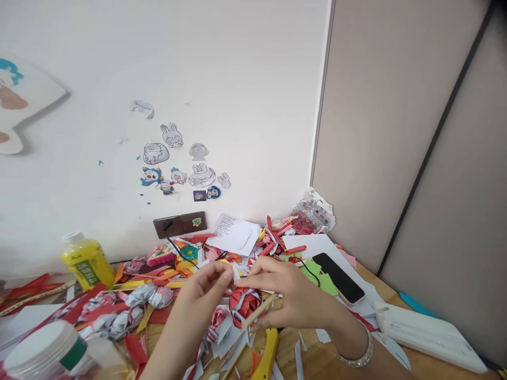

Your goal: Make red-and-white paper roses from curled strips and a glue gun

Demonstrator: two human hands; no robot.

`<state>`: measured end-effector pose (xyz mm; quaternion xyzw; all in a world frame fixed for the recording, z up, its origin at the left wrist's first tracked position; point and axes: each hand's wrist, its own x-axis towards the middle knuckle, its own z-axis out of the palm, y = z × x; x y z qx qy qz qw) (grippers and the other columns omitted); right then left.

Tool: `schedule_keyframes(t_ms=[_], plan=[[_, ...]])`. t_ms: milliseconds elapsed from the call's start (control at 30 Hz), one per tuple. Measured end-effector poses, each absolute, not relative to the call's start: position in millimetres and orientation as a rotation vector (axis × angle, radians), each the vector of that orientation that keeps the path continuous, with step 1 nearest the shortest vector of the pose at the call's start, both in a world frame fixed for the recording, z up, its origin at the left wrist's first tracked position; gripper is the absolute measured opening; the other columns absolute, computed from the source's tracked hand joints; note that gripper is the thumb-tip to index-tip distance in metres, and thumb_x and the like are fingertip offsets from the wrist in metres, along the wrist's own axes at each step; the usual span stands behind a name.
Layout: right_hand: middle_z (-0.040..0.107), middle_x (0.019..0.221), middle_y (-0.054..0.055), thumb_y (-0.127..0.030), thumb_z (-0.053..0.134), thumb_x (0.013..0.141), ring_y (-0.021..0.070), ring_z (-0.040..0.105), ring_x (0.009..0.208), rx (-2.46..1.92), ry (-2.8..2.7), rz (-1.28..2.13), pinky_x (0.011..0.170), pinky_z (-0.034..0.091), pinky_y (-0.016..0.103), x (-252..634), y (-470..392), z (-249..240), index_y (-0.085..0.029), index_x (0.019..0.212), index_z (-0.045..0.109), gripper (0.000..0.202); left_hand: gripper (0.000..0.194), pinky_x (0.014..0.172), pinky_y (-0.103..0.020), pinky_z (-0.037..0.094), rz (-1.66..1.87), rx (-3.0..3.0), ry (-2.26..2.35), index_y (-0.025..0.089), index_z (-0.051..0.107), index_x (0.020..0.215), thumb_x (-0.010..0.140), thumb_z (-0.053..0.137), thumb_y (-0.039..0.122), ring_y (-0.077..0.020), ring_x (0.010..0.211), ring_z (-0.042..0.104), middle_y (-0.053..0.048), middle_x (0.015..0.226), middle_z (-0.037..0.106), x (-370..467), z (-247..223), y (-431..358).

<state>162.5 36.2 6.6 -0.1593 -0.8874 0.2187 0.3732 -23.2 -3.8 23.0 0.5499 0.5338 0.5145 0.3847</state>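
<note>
A red-and-white folded paper flower (244, 303) is between my two hands over the cluttered table. My left hand (208, 290) is closed, thumb and forefinger pinching a small white paper piece (236, 272) at the flower's upper edge. My right hand (287, 293) curls round the flower's right side, its fingers along the top and its thumb below. A thin wooden stick (258, 312) slants across the front of the flower by my right thumb. Just below lie a pink-and-white paper flower (216, 324) and a yellow-handled tool (269, 353), its far end hidden.
Paper strips and folded flowers (113, 322) cover the table's left side. A yellow bottle (87, 261) and a white-lidded jar (45, 351) stand there. To the right lie a phone (338, 277) and a white power strip (431, 332). A socket panel (180, 224) is on the wall.
</note>
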Motion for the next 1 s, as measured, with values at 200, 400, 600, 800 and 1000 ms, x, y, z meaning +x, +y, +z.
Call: schedule_keyframes(t_ms=[200,400,600,800,1000], plan=[[0.055,0.097,0.002,-0.045,0.075,0.072,0.0159,0.058,0.083,-0.611,-2.092,0.697,0.076,0.051,0.030,163,38,9,-0.028,0.117,0.064,0.049,0.047,0.078,-0.032,0.052,1.210,1.731,1.373,0.024,0.061,0.120,0.081,0.055,0.050,-0.0251,0.100,0.062,-0.009,0.113,0.066,-26,13,2],[0.057,0.089,0.003,-0.053,0.071,0.073,0.0179,0.058,0.082,-0.620,-1.946,0.702,0.077,0.052,0.032,161,40,8,-0.023,0.103,0.070,0.043,0.062,0.091,-0.035,0.050,1.085,1.699,1.211,0.024,0.048,0.136,0.081,0.057,0.052,-0.0293,0.115,0.057,-0.008,0.126,0.064,-21,6,1],[0.059,0.102,0.006,-0.059,0.071,0.069,0.0209,0.062,0.092,-0.426,-1.716,0.907,0.080,0.054,0.033,157,45,2,-0.024,0.117,0.066,0.059,0.060,0.108,-0.036,0.035,1.325,1.625,1.274,0.025,0.048,0.135,0.083,0.053,0.055,-0.0265,0.135,0.037,-0.005,0.139,0.053,-15,2,2],[0.067,0.099,0.006,-0.047,0.077,0.070,0.0215,0.063,0.095,-0.427,-1.690,0.829,0.083,0.053,0.034,157,49,2,-0.026,0.107,0.071,0.043,0.057,0.108,-0.036,0.036,1.335,1.708,1.271,0.025,0.050,0.132,0.083,0.055,0.052,-0.0256,0.133,0.042,-0.006,0.141,0.051,-15,-2,2],[0.069,0.102,0.008,-0.044,0.071,0.077,0.0202,0.065,0.091,-0.460,-1.818,0.553,0.078,0.054,0.031,160,45,4,-0.022,0.108,0.070,0.038,0.064,0.110,-0.039,0.030,1.311,1.801,1.383,0.022,0.042,0.138,0.086,0.041,0.059,-0.0285,0.135,0.037,-0.009,0.136,0.056,-6,-1,-6]])
